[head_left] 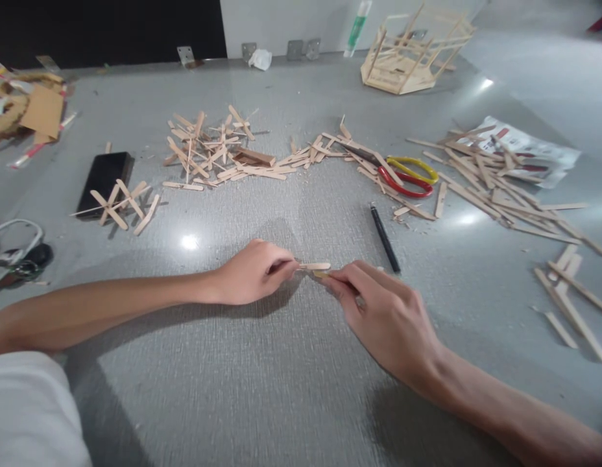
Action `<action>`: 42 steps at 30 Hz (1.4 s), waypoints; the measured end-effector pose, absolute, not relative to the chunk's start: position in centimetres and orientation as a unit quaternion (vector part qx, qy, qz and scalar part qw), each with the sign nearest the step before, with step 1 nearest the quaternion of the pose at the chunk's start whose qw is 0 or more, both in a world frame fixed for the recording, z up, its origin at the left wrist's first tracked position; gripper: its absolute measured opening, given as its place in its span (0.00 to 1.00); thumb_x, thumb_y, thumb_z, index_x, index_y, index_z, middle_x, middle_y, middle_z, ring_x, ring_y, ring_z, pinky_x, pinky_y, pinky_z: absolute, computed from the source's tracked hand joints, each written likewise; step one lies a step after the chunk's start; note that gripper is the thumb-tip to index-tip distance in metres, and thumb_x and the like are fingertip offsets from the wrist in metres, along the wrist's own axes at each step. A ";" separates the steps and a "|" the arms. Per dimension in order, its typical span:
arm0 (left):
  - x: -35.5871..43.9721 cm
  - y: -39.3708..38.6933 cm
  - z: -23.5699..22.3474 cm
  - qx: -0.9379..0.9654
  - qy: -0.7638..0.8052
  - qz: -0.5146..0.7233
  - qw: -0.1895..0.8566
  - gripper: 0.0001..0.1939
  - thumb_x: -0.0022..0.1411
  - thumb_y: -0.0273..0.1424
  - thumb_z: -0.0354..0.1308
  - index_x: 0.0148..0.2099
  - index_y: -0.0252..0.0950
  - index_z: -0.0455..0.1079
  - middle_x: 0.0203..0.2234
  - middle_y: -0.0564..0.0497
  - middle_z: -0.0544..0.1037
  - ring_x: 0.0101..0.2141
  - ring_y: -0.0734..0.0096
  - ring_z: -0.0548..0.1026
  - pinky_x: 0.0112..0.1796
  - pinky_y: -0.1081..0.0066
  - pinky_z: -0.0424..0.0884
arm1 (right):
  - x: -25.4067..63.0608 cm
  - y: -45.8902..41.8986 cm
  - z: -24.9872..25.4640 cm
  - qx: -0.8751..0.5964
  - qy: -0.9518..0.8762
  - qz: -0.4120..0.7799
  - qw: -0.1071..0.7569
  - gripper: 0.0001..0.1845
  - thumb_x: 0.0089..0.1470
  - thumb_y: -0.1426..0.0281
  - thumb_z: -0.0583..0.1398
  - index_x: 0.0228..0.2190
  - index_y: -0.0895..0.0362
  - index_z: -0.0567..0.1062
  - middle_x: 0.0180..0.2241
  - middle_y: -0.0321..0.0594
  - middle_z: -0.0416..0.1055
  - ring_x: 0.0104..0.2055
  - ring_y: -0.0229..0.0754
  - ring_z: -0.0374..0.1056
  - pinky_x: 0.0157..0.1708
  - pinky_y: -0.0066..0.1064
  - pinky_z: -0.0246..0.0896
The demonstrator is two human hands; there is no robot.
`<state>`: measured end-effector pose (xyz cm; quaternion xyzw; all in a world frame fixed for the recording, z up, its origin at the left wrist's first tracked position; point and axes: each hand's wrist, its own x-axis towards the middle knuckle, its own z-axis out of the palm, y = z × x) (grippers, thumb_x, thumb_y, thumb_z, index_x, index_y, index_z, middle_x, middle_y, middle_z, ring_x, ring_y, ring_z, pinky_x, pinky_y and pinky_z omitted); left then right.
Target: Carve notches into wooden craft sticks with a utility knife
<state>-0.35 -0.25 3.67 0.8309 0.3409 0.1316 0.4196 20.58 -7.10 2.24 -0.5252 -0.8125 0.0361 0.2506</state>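
Just above the table, my left hand (259, 271) pinches one end of a short wooden craft stick (316, 266), its rounded end pointing right. My right hand (383, 305) is closed in a pinch on a small yellowish wooden piece (321, 275), which lies right beside the craft stick; whether the two touch I cannot tell. Fingers cover most of both pieces. A black pen (385, 239) lies behind my right hand. Farther back are scissors (403, 176) with one red and one yellow handle, resting among wooden pieces.
Piles of craft sticks (204, 152) and longer wooden strips (495, 181) spread across the grey table (262, 389). A black phone (104, 181) lies left, with joined sticks (120, 204) over its corner. A wooden frame model (403, 71) stands at the back right. Keys (28, 266) lie far left.
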 end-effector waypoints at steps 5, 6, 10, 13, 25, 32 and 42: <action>-0.3 0.2 4.0 0.829 0.325 0.105 0.443 0.18 0.67 0.28 0.47 0.24 0.32 0.65 0.14 0.57 0.66 0.16 0.82 0.62 0.22 0.79 0.56 | 21.1 -6.9 2.3 -0.483 -0.849 -0.078 0.200 0.16 0.65 0.69 0.53 0.25 0.57 0.72 0.19 0.33 0.67 0.19 0.32 0.60 0.21 0.30 0.45; -0.3 0.3 4.1 0.828 0.318 0.099 0.450 0.18 0.67 0.27 0.47 0.24 0.32 0.64 0.14 0.57 0.66 0.15 0.82 0.62 0.22 0.79 0.57 | 21.2 -6.9 2.4 -0.477 -0.853 -0.092 0.194 0.17 0.65 0.69 0.53 0.24 0.57 0.71 0.19 0.33 0.67 0.19 0.32 0.60 0.21 0.30 0.44; -0.6 0.9 4.2 0.821 0.279 0.062 0.495 0.18 0.68 0.28 0.48 0.24 0.32 0.65 0.14 0.56 0.67 0.14 0.83 0.64 0.22 0.80 0.60 | 21.4 -7.0 2.4 -0.486 -0.856 -0.078 0.160 0.19 0.66 0.68 0.51 0.24 0.57 0.70 0.17 0.32 0.65 0.17 0.32 0.58 0.20 0.30 0.43; -0.9 1.2 4.3 0.807 0.264 0.032 0.527 0.17 0.68 0.28 0.48 0.26 0.32 0.66 0.14 0.56 0.68 0.13 0.82 0.66 0.21 0.81 0.62 | 21.7 -6.8 2.5 -0.497 -0.857 -0.011 0.139 0.18 0.66 0.67 0.51 0.25 0.56 0.71 0.16 0.30 0.65 0.15 0.31 0.56 0.19 0.29 0.42; -0.8 1.4 4.6 0.789 0.290 -0.014 0.542 0.16 0.67 0.27 0.47 0.27 0.31 0.67 0.13 0.56 0.68 0.11 0.81 0.67 0.16 0.81 0.63 | 22.3 -6.4 4.9 -0.235 -0.885 -0.370 0.155 0.04 0.56 0.71 0.63 0.31 0.60 0.78 0.23 0.36 0.74 0.23 0.35 0.63 0.27 0.30 0.56; -1.1 1.6 4.6 0.771 0.284 -0.031 0.569 0.15 0.68 0.29 0.47 0.29 0.31 0.67 0.13 0.57 0.67 0.10 0.80 0.67 0.13 0.83 0.61 | 22.7 -5.4 3.9 -0.381 -0.887 -0.130 0.225 0.08 0.60 0.73 0.59 0.28 0.58 0.74 0.21 0.34 0.71 0.22 0.34 0.63 0.26 0.30 0.54; -1.5 2.0 3.9 0.785 0.239 -0.015 0.571 0.17 0.70 0.33 0.46 0.29 0.32 0.65 0.14 0.56 0.68 0.11 0.82 0.67 0.14 0.83 0.62 | 21.8 -5.6 3.1 -0.382 -0.891 -0.128 0.207 0.12 0.61 0.71 0.58 0.25 0.57 0.72 0.20 0.34 0.70 0.22 0.33 0.61 0.25 0.30 0.50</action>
